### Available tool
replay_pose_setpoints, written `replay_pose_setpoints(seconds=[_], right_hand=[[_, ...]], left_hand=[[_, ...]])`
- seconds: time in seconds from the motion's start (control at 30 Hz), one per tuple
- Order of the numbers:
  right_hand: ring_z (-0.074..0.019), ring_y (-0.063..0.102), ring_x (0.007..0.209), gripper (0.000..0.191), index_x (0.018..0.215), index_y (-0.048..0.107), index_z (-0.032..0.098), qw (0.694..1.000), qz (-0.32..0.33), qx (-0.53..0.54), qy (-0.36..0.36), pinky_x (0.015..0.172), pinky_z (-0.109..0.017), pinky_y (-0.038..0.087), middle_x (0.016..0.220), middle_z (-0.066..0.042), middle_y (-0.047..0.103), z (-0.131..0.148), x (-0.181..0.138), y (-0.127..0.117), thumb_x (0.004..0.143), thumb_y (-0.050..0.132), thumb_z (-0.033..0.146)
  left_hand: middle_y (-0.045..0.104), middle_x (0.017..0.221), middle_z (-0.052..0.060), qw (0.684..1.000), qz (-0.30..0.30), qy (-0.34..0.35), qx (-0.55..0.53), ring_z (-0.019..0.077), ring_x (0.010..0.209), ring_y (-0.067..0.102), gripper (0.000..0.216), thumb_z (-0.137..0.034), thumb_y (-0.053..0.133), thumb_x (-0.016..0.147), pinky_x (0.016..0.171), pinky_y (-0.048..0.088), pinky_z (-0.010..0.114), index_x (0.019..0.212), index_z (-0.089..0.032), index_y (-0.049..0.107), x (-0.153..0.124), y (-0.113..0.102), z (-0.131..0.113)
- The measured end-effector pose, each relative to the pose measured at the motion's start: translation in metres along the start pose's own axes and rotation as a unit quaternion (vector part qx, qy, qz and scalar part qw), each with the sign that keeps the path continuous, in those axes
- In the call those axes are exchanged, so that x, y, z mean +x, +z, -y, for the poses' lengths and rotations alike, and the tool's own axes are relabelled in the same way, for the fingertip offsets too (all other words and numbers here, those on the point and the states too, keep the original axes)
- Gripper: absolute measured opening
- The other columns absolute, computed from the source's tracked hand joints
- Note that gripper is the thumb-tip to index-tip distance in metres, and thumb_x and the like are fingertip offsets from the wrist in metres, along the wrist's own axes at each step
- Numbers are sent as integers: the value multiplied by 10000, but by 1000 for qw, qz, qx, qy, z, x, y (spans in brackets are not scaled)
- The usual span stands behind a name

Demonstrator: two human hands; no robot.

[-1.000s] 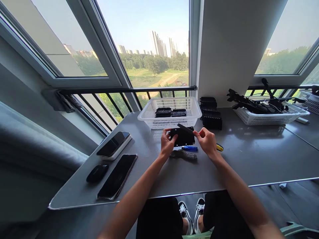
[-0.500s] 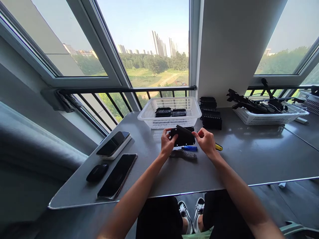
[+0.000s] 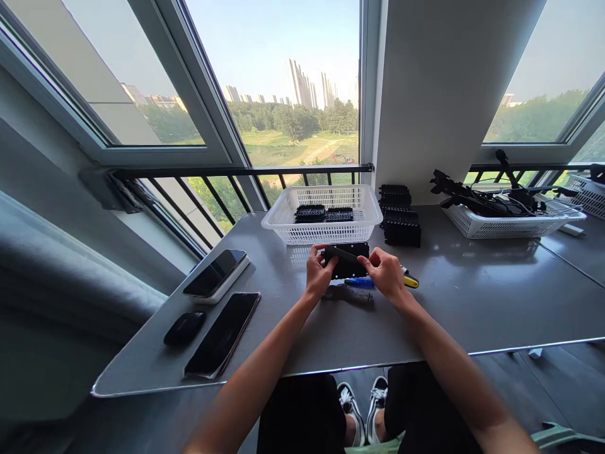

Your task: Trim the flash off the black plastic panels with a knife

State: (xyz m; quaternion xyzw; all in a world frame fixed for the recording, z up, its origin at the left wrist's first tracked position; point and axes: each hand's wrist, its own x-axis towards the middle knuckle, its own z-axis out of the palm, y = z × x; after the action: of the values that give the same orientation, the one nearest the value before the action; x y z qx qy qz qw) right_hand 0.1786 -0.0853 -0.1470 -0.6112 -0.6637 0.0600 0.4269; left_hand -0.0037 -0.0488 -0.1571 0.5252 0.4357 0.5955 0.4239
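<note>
Between my two hands is a flat black panel [image 3: 348,268] with small notches or holes along its edges, held just above the table. My left hand [image 3: 320,270] grips its left end, thumb on the front. Across the panel's face slants a dark strip [image 3: 345,255], and my right hand [image 3: 385,271] pinches its right end against the panel. Below the panel lie a blue tool handle [image 3: 362,282] and a crumpled dark grey piece [image 3: 350,295]. A yellow-handled tool [image 3: 411,282] lies beside my right hand, partly hidden by it.
Behind the panel stands a white basket [image 3: 321,236] holding black ribbed parts [image 3: 309,214]. Similar black parts [image 3: 401,227] are stacked to its right. Another basket [image 3: 501,227] holds black parts and cables. At left lie two phones [image 3: 224,334] [image 3: 215,272] and a black mouse [image 3: 184,329].
My right hand has moved slightly left. The strip's raised upper part now lies lower, closer against the panel, and more of the yellow-handled tool shows. My left hand keeps its grip.
</note>
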Motion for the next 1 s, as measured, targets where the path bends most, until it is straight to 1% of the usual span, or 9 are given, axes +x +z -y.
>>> replay_pose_setpoints(seconds=[0.07,0.23,0.33,0.53,0.63,0.73,0.8,0.9,1.0], right_hand=[[-160,512,545,430,659,517,228,1000,-9,-5,11,553,-275,313,608,-4,592,-2,1,-1,870,494,603],[-154,513,548,434,640,492,224,997,-63,6,46,574,-274,336,605,-1,586,-14,8,-15,873,501,591],[-145,506,545,432,646,488,221,998,-56,28,29,568,-268,333,604,9,576,-12,7,-13,877,502,586],[-153,511,540,418,680,521,223,1000,4,15,1,546,-272,312,600,8,578,0,0,4,864,513,598],[-161,513,544,435,651,507,227,1000,-11,3,19,562,-278,324,593,2,576,-5,3,-1,860,506,609],[-163,514,556,441,640,492,228,998,-52,7,45,585,-283,342,605,-3,582,-13,8,-11,870,490,605],[-174,540,605,425,685,516,225,995,-79,15,56,604,-287,358,662,-19,606,-15,10,-16,882,470,598],[-206,580,728,418,837,571,213,993,-104,8,53,637,-297,384,813,-55,632,-11,10,-16,863,479,620],[-233,585,794,513,979,570,206,993,-104,-16,46,625,-300,388,917,-75,617,-2,6,-12,797,529,684]], left_hand=[[675,828,21,1000,-4,-5,-7,183,745,682,407,-272,723,663,673,562,301,1006,-203,516,1,0,1],[686,845,40,999,-24,-9,-20,195,773,688,421,-282,725,667,688,569,318,1019,-198,510,4,-3,2],[683,833,36,1000,-19,-11,-17,193,760,686,425,-293,724,668,669,566,311,1022,-197,509,4,-2,5],[673,820,17,1000,22,-17,-7,172,722,671,418,-293,724,658,654,549,283,1001,-201,503,0,2,8],[672,819,13,999,18,-26,-10,171,702,670,425,-298,727,655,642,550,289,1007,-205,508,-1,2,5],[673,833,18,999,1,-26,-23,174,726,674,427,-282,729,652,674,558,306,1006,-206,503,1,-1,2],[674,835,20,999,-7,-22,-29,174,738,675,428,-282,726,659,692,559,313,1013,-207,498,2,-2,0],[672,847,23,1000,-4,-14,-21,177,760,675,420,-291,730,659,703,554,308,1001,-206,502,0,0,-2],[668,847,19,1000,18,-13,-7,171,738,668,396,-294,716,670,668,544,286,996,-209,508,-5,4,-2]])
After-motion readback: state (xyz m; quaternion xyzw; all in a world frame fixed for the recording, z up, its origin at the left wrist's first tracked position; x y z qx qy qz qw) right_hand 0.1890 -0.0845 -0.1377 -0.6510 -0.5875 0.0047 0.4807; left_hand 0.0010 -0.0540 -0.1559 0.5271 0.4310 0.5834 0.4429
